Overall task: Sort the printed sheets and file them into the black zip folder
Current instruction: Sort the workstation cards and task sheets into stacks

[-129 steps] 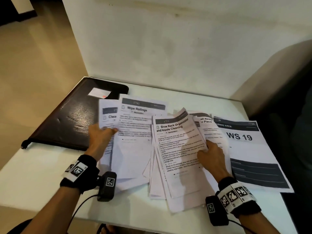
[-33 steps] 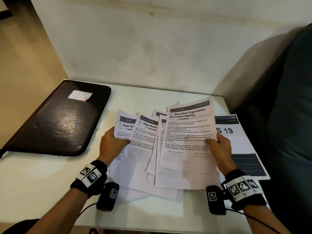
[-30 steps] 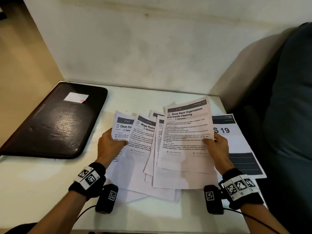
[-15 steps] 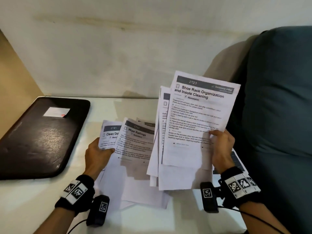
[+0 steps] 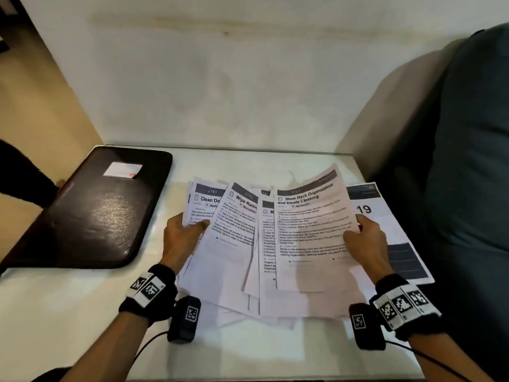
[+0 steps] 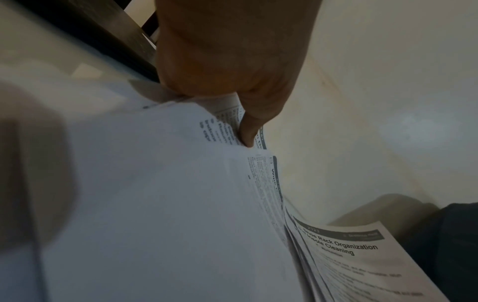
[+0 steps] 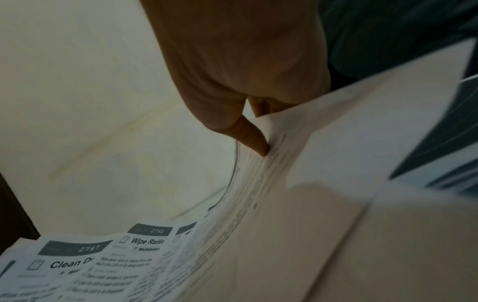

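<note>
I take the black zip folder (image 5: 91,208) as my landmark; it lies flat and closed on the counter (image 5: 55,312), at its far left corner, its long axis running from near-left to far-right. Everything I hold lies to the right of it. My left hand (image 5: 180,238) is the nearer of the two, just right of the folder's right edge but not touching it; its grip is closed on the left side of the fanned printed sheets (image 5: 248,244), thumb on top over the "Clean Do…" page (image 5: 205,201), fingers hidden beneath. My right hand (image 5: 363,241) is well to the right of the folder; its grip pinches the right edge of the "Shoe Rack Organization" sheet (image 5: 311,232), thumb on the print, the rest of the fingers behind the paper. The sheets' long axes run away from me, roughly parallel to each other but splayed; their lower ends rest on the counter. Farther right again, flat on the counter, lies the sheet marked "19" (image 5: 385,224), partly under the fan.

I judge the sorting unfinished: the fan is not yet squared, and the folder must be unzipped before anything goes in. The path leftward to the folder is open counter; the wall (image 5: 248,78) closes the far side, a dark cushion (image 5: 473,161) the right; loose pages could slip off the near edge.
</note>
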